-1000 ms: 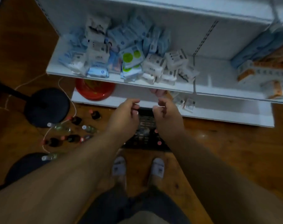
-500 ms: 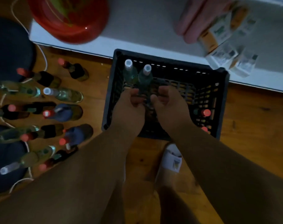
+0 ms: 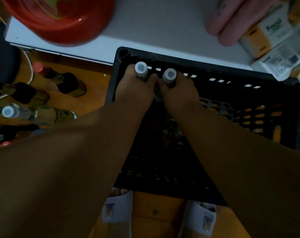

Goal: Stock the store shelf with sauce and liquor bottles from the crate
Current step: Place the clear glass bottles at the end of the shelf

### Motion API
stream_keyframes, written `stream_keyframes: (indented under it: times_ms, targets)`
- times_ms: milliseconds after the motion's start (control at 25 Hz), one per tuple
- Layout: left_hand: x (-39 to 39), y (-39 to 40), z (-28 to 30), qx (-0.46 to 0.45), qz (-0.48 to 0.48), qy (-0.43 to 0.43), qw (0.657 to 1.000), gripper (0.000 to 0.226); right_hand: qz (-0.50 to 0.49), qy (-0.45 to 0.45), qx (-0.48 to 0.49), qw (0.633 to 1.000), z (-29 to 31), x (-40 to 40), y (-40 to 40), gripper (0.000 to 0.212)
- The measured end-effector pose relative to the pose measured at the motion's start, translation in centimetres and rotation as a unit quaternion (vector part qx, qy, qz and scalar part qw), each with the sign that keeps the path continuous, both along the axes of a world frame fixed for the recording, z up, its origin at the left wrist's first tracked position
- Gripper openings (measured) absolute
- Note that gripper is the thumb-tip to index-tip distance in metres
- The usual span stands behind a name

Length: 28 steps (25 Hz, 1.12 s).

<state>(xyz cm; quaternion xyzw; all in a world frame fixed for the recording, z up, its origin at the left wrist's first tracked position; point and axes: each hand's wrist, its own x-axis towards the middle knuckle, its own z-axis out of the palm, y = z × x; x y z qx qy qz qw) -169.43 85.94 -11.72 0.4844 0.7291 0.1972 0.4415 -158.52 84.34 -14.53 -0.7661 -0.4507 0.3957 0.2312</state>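
both hands have dropped deeper into the crate (image 3: 205, 66) since half a second ago, and the view has pushed in close, so the two white-capped bottles now stand right at the fingertips. left hand (image 3: 137, 90) is curled round the neck of the left bottle (image 3: 141, 68), just under its cap; right hand (image 3: 178, 93) is wrapped the same way round the right bottle (image 3: 169, 74). the hands touch each other at the thumbs, and both bottles sit near the crate's far-left corner, next to the white shelf base (image 3: 145, 31).

each bottle stands upright, long axis running straight toward the camera, cap up, so only the caps and a bit of neck show (the bodies are hidden under the hands and in the dark). they look like glass, so likely heavy for their width, smooth and breakable. a neck hold is handy for lifting straight out, but a hand lower on the body would feel safer once clear of the crate wall.

more bottles (image 3: 42, 115) lie and stand on the wooden floor to the left, well apart from the crate. a red bowl (image 3: 60, 19) rests on the shelf base, with boxes (image 3: 265, 36) at the far right.
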Motion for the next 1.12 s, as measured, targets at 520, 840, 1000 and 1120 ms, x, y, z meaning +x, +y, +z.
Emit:
stream_keyframes:
  times_ms: [520,840,1000,1120]
  targets:
    - [-1.2,-11.1,32.3,0.128,-0.030,0.040,0.991,0.010,-0.029,0.097,0.075,0.992,34.8,5.1,-10.4,0.019]
    - [-0.3,-11.4,65.2,0.321,0.111,-0.165,0.926,0.022,0.006,0.097,0.244,0.965,67.6,5.1,-8.9,0.034]
    - [-1.7,-8.6,74.4,0.389,0.125,-0.154,0.900,0.027,-0.028,0.114,0.321,0.940,77.9,2.7,-5.9,0.023]
    - [-3.5,-6.5,78.3,0.403,0.095,-0.125,0.901,0.027,-0.026,0.089,0.352,0.932,82.0,0.6,-4.5,0.027]
